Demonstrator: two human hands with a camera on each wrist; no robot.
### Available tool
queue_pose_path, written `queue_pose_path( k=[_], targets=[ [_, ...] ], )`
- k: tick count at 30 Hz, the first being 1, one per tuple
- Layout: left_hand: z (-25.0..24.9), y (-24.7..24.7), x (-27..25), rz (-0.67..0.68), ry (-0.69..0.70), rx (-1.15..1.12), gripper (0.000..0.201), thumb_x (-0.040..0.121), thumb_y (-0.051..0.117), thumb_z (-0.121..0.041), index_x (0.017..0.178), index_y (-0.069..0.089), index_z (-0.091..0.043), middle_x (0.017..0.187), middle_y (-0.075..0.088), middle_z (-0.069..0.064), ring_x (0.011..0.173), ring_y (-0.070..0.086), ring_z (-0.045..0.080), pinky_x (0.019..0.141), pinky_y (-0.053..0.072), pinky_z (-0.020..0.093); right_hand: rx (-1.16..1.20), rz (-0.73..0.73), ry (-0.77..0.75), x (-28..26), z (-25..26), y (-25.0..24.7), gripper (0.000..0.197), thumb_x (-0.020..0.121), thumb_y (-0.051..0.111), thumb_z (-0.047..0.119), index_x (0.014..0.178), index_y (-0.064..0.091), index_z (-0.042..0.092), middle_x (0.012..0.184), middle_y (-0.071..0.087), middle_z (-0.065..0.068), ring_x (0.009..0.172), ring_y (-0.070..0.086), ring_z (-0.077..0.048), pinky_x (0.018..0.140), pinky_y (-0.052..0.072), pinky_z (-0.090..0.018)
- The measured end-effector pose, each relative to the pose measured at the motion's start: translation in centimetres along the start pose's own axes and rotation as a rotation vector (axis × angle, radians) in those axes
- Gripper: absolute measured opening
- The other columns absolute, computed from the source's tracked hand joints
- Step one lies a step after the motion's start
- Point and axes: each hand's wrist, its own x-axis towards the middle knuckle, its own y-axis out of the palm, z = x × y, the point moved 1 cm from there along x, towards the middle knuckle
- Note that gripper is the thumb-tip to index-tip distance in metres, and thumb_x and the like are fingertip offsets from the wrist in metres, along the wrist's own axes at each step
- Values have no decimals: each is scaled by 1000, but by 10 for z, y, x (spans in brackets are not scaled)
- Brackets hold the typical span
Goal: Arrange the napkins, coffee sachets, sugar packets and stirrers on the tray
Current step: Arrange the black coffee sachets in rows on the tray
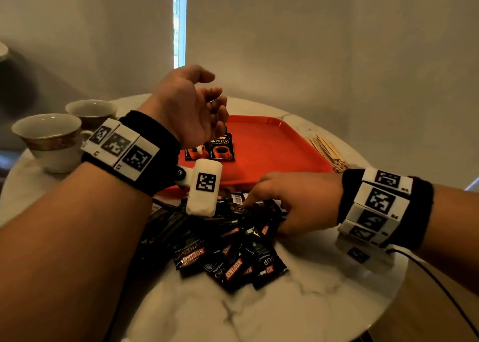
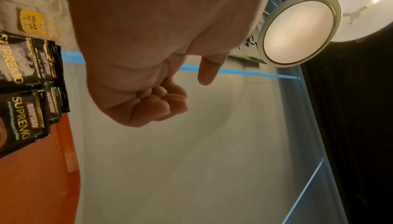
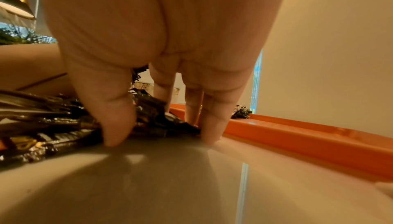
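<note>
1. Dozens of loose coffee sachets (image 1: 228,248) sit piled on the marble bench (image 1: 298,302), nearest us.
2. Our right hand (image 1: 290,201) is down at the pile's far edge, thumb and fingers (image 3: 210,118) spread, tips on the sachets and bench; nothing gripped yet.
3. Orange tray (image 1: 280,147) lies just behind the pile, two sachets (image 1: 221,147) flat in its left part.
4. Our left hand (image 1: 191,108) hovers above those, fingers loosely curled, empty.
5. Stirrers (image 1: 328,151) lie right of the tray, two cups (image 1: 51,139) left.
</note>
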Motion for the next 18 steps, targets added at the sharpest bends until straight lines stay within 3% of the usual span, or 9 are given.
queue_pose_path(
  k=[4, 6, 13, 16, 18],
  targets=[
    [2, 1, -1, 8, -16, -4, 23, 90, 45, -36, 80, 52, -17, 73, 54, -1, 58, 53, 14, 55, 39, 26, 52, -17, -18, 3, 1, 2, 94, 62, 90, 44, 141, 41, 44, 130, 42, 14, 119, 46, -8, 102, 47, -28],
    [4, 1, -1, -1, -17, -2, 23, 90, 45, -36, 81, 52, -16, 72, 54, -1, 57, 53, 14, 56, 39, 24, 49, -15, -37, 6, 4, 5, 96, 66, 89, 40, 147, 38, 43, 135, 41, 14, 122, 44, -5, 103, 42, -20],
    [5, -3, -1, -29, -19, -36, 22, 90, 47, -35, 84, 52, -15, 73, 54, 1, 57, 52, 14, 55, 39, 26, -79, -28, -66, 4, 5, 1, 54, 87, 70, 34, 139, 56, 37, 129, 56, 6, 114, 55, -11, 98, 48, -31],
    [5, -2, -2, -29, -18, -47, 22, 90, 46, -36, 84, 52, -15, 73, 54, 1, 57, 53, 14, 55, 39, 26, -9, -105, -27, -4, -3, 1, 43, 85, 60, 43, 127, 64, 42, 112, 66, 15, 101, 62, -7, 88, 54, -37],
    [6, -2, -2, -26, -20, -48, 23, 91, 45, -36, 85, 52, -15, 73, 54, 1, 57, 53, 14, 54, 39, 26, 20, -148, 17, -8, -9, 1, 36, 86, 61, 36, 122, 66, 43, 102, 69, 16, 91, 64, -4, 82, 56, -37]
  ],
)
